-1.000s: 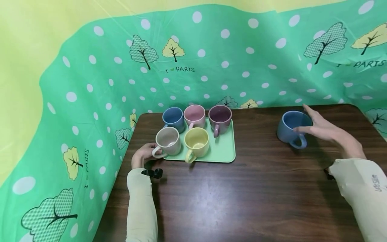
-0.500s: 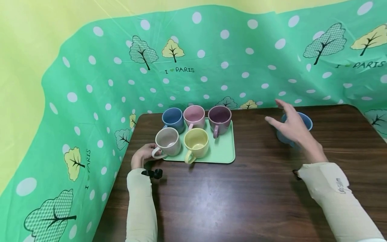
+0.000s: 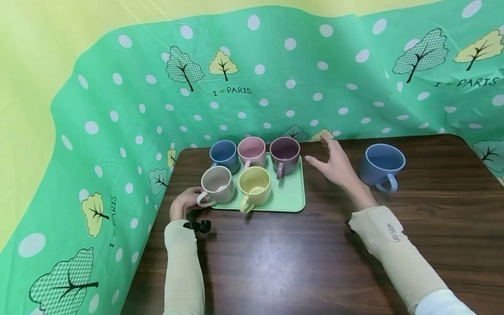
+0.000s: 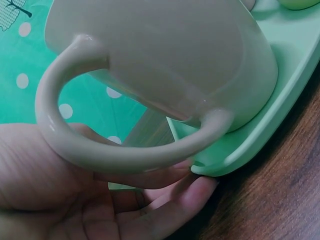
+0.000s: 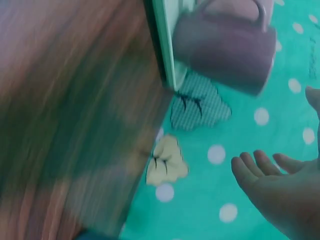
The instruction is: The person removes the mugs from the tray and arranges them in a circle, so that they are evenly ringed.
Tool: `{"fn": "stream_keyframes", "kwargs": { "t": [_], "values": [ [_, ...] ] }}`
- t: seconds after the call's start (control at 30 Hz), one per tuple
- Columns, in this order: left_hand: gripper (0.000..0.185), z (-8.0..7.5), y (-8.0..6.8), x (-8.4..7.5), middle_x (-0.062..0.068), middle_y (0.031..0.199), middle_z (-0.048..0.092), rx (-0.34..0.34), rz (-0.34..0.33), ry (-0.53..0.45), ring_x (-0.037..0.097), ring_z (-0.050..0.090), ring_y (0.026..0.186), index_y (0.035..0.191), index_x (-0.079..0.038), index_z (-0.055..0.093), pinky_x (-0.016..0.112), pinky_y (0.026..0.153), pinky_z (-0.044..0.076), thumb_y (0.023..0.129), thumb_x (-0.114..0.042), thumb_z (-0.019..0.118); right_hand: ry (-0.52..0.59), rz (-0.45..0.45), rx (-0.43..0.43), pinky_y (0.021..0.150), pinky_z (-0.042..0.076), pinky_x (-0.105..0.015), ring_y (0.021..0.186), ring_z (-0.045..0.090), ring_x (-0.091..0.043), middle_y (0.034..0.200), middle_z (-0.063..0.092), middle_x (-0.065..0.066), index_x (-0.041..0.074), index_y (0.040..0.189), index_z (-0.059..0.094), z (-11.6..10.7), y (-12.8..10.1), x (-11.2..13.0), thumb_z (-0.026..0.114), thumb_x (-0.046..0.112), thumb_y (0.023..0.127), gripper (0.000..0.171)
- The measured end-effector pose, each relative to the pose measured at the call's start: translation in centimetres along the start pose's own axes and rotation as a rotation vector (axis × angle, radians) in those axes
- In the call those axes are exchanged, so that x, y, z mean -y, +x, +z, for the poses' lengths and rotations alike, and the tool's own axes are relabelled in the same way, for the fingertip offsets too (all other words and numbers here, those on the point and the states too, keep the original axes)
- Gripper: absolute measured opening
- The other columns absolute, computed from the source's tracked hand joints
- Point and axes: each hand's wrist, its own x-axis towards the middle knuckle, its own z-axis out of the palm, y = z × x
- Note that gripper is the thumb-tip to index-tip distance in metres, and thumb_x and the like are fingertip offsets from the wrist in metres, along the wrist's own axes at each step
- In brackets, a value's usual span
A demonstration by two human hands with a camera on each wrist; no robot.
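At 12 o'clock over the counter [image 3: 315, 253]: right hand [image 3: 336, 168], fingers spread apart, clamped on nothing, hovering between the purple mug [image 3: 285, 153] at its 9 o'clock and the lone blue mug [image 3: 381, 166] at its 3 o'clock. Close to both, touching neither. Blurred in the wrist view, so likely moving fast.

At 10 o'clock on the counter: green tray [image 3: 293, 199] carrying five upright mugs. Back row: small blue mug [image 3: 223, 154], pink mug [image 3: 252, 151], then the purple one. Front row: beige mug [image 3: 217, 184] and yellow mug [image 3: 255, 186].

At the tray's 8 o'clock corner: left hand [image 3: 185, 203], fingers [image 4: 195, 192] lying under the tray's lip and touching it, the beige mug's handle looping just above the palm. Thumb hidden, so whether pinching or merely resting cannot be told.

Risks, as judged from here:
- Knocking the purple mug with the spread fingers, given its place right at the tray's 1 o'clock corner. Could tip it against the pink mug or off the tray.
- Clipping the lone blue mug with the wrist or sleeve on any swing towards 3 o'clock.
- Tilting the tray from one corner only. Would slide all five mugs towards 4 o'clock, each packed near its neighbour, with chipping likely.
- Snagging the beige mug's handle on the left palm and dragging that mug over the lip.
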Motion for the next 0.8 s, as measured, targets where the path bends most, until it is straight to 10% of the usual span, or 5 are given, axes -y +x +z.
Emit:
{"fn": "stream_keyframes", "kwargs": {
  "t": [0.8],
  "values": [
    [0.018, -0.1, 0.1, 0.2, 0.008, 0.097, 0.055, 0.022, 0.018, 0.022, 0.017, 0.052, 0.089, 0.103, 0.004, 0.053, 0.024, 0.075, 0.045, 0.090, -0.006, 0.061, 0.006, 0.075, 0.061, 0.109, 0.029, -0.054, 0.137, 0.030, -0.042, 0.149, 0.022, -0.030, -0.003, 0.150, 0.006, 6.9, 2.4, 2.7, 0.076, 0.045, 0.077, 0.113]
  ]
}}
